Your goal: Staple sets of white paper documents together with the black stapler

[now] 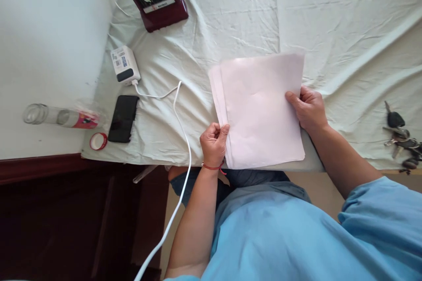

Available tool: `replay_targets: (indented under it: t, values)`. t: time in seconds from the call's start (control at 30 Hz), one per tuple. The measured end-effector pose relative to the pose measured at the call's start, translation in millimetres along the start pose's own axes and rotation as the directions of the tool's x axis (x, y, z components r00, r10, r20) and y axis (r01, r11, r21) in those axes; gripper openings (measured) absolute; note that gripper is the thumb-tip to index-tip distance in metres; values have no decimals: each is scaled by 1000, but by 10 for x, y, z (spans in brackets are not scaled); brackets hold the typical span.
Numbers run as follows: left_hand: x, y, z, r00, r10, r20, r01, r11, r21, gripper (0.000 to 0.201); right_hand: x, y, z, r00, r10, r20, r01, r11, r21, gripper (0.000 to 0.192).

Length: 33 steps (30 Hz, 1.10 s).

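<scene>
Several sheets of white paper (pixel 263 109) lie loosely stacked between my two hands, above the front edge of the cloth-covered table. The sheets do not line up fully: a few edges stick out at the left. My left hand (pixel 214 142) pinches the stack's left edge low down, thumb on top; a red cord circles that wrist. At the right edge, my right hand (pixel 308 107) grips the paper with its thumb on top and its fingers behind. Most of the fingers under the sheets are hidden.
On the left are a black phone (pixel 123 118), a white box-shaped device (pixel 125 65) with a white cable (pixel 184 127), a glass bottle (pixel 66 117) and a red-rimmed cap (pixel 98 141). A dark red fan base (pixel 161 2) stands behind. Keys (pixel 400 134) lie far right.
</scene>
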State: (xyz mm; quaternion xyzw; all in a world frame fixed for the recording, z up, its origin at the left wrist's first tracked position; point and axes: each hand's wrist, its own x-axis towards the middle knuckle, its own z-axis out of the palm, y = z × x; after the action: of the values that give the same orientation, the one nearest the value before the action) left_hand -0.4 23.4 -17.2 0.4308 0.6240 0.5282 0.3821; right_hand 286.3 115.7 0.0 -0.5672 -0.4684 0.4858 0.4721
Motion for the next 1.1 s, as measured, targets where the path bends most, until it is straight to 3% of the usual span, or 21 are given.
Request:
replay_targets:
  t: [0.27,0.4,0.53,0.77,0.93,1.1]
  values:
    - [1,-47,48,998,-16,-68,13,999,-42,72,42,-33,-68,999,36,-8,-36,999,-2,31]
    - [0,-36,28,992,41,-118,-43,999,-19,66,80,-16,-127,1000,4,-30,-7,996,-85,29]
    - [12,-39,20,991,31,-129,-26,999,43,57,107,8,-169,1000,-16,-20,13,992,-126,28]
    - [38,-102,44,972,74,-222,-80,997,-18,65,144,69,-219,992,-109,-69,99,985,-141,32]
    - [24,-99,36,976,112,-186,-103,993,57,59,158,112,-164,983,-154,-104,142,983,-116,37]
    - [11,-93,27,975,167,-147,-155,984,88,53,117,144,-114,983,-180,-25,173,969,-179,38]
